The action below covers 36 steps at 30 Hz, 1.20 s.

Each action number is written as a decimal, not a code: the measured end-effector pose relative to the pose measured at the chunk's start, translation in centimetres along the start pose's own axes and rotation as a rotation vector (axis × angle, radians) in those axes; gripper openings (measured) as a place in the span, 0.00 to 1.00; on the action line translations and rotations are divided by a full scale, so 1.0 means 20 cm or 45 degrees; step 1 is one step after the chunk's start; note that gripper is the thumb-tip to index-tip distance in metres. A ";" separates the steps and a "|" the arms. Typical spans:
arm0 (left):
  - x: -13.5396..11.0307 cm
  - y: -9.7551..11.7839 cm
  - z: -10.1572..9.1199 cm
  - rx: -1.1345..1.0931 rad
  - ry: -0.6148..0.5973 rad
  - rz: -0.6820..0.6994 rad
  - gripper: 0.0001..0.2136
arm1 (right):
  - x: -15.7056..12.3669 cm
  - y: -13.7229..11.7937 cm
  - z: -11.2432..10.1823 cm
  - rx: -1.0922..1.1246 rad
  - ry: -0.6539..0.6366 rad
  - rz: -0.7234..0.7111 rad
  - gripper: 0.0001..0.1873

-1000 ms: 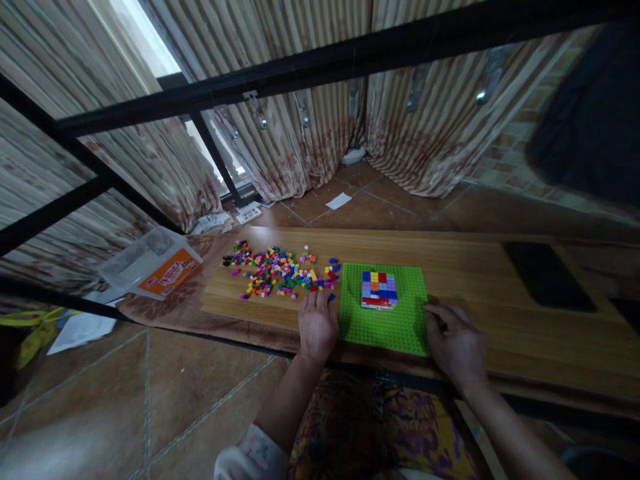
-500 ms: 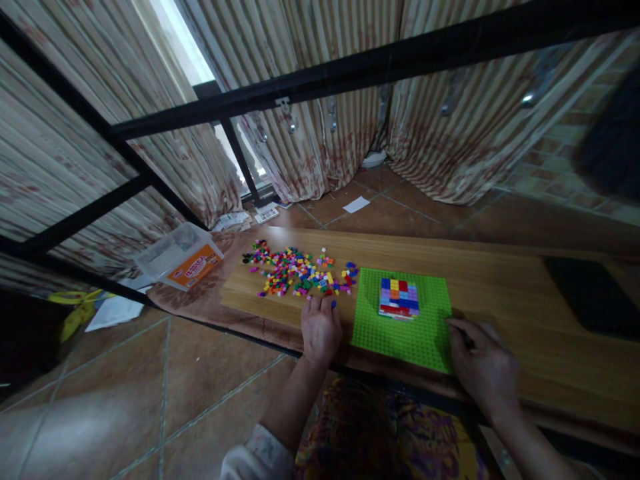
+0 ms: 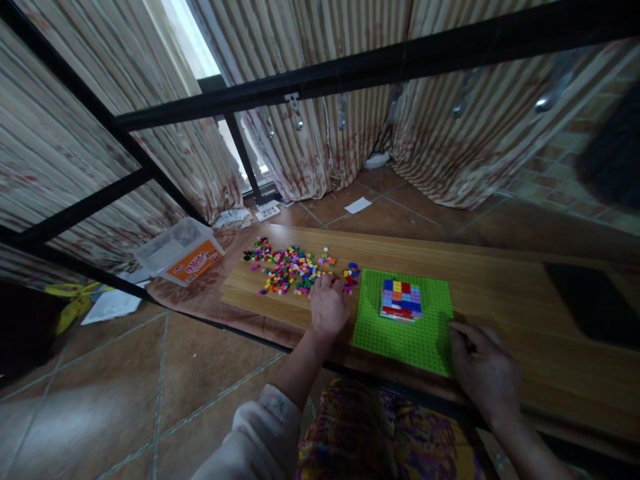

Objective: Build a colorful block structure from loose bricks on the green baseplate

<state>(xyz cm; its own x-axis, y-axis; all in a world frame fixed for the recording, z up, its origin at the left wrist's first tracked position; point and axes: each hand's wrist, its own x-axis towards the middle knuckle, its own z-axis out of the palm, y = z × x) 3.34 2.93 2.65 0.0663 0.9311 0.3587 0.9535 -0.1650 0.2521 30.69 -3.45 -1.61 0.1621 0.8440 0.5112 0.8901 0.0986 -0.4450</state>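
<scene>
My left hand (image 3: 329, 308) reaches to the near right side of a pile of small coloured toy bricks (image 3: 293, 267). Its fingers are bent down among the bricks, and what they pinch, if anything, is hidden by the hand. A green studded baseplate (image 3: 400, 347) lies to its right. On the plate sits a low, squarish build of bricks (image 3: 401, 300) in blue, red, yellow and purple. My right hand (image 3: 484, 360) is closed at the plate's right edge, thumb and fingers together at its rim.
All this lies on a long wooden board (image 3: 500, 287). A dark flat object (image 3: 593, 303) rests at its right end. A clear plastic box with an orange label (image 3: 195, 263) stands to the left on brown cloth. A black metal rail (image 3: 350, 72) crosses in front of curtains.
My left hand has moved forward and slightly right, onto the edge of the brick pile. The right hand keeps its place by the plate. The view has shifted slightly.
</scene>
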 end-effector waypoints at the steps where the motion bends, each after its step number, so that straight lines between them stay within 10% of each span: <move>1: 0.01 0.00 0.01 0.016 -0.025 -0.011 0.07 | 0.00 0.00 0.00 0.008 -0.002 0.009 0.17; 9: -0.01 0.02 -0.07 -0.150 0.026 -0.067 0.04 | -0.01 0.01 0.02 0.006 -0.011 0.016 0.15; 21: -0.09 0.42 -0.13 -0.489 0.048 -0.165 0.02 | 0.00 0.00 0.01 0.060 -0.040 0.043 0.13; 36: -0.07 0.43 -0.12 -0.531 -0.091 -0.061 0.02 | 0.00 0.01 0.02 0.090 -0.037 0.035 0.12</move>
<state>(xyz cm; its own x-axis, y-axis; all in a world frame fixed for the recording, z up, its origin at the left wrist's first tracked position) 10.77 -0.56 6.45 0.0588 0.9588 0.2781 0.7565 -0.2245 0.6142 30.64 -3.27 -2.06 0.1727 0.8616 0.4772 0.8532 0.1112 -0.5096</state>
